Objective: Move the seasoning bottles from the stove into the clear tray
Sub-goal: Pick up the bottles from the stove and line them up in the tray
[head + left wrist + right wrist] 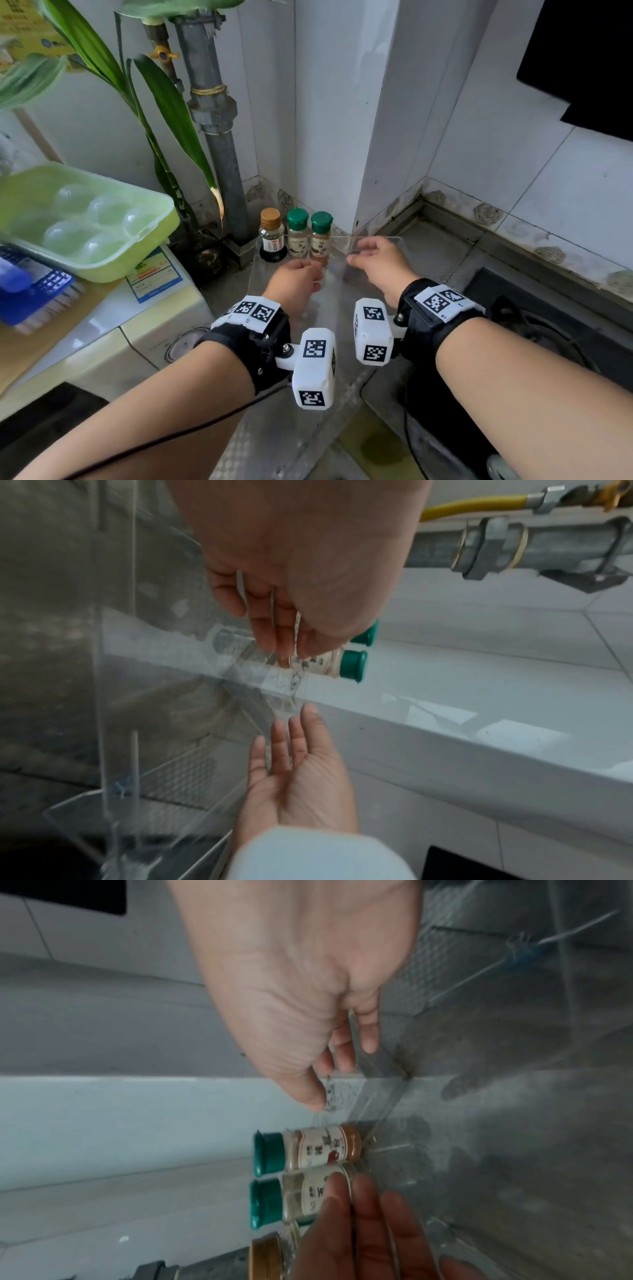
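Note:
Three seasoning bottles stand in a row at the back of the clear tray [344, 237]: a dark sauce bottle [272, 240] with a brown cap and two green-capped spice bottles [297, 236] [321, 236]. My left hand [317, 274] hovers inside the tray just in front of them, fingers loosely bent and holding nothing. In the right wrist view its fingertips [346, 1199] reach the middle bottle [294, 1199], beside the orange spice bottle [318, 1148]. My right hand [356, 255] is at the tray's back right wall, fingers relaxed [294, 731]. I cannot tell whether it touches the wall.
The tray lies on a steel counter in a tiled wall corner [342, 137]. A black stove burner [548, 325] is at the right. A grey pipe [219, 137] and a plant [164, 109] stand behind at the left. A green egg box [85, 219] sits on a white appliance [113, 325].

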